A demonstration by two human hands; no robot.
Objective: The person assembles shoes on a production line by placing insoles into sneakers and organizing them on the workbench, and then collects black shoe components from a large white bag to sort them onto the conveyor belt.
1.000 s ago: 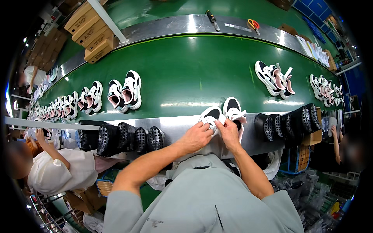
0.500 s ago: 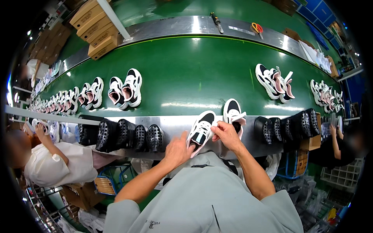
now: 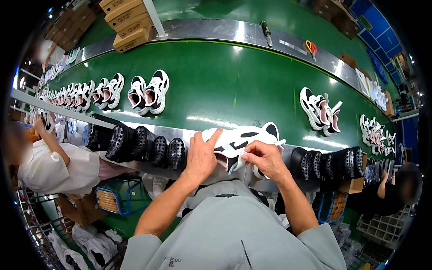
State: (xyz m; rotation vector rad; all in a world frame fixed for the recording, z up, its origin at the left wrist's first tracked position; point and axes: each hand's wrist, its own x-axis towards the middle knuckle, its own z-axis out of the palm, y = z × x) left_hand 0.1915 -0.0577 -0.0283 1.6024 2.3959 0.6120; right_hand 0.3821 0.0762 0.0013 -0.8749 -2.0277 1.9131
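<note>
A white and black sneaker (image 3: 231, 137) lies tipped on its side, held over the metal edge of the bench. My left hand (image 3: 201, 155) grips it at the left, index finger stretched along the sole side. The thumb and fingers of my right hand (image 3: 265, 158) pinch a white strap (image 3: 242, 158) by the shoe opening, which has a pink lining. Just behind stands a second sneaker (image 3: 271, 129) of the same kind, partly hidden by the held one and my right hand.
Black dimpled shoe-shaped forms (image 3: 143, 146) line the bench edge at left, with more forms (image 3: 315, 162) at right. Sneaker pairs stand on the green belt (image 3: 225, 85). Farther back lie orange-handled scissors (image 3: 311, 48), a screwdriver-like tool (image 3: 267, 33) and stacked boxes (image 3: 130, 27). Co-workers sit on both sides.
The held sneaker has turned from toe-away and upright onto its side. My left hand has shifted to its left end; my right hand now pinches the strap. The view has swung slightly.
</note>
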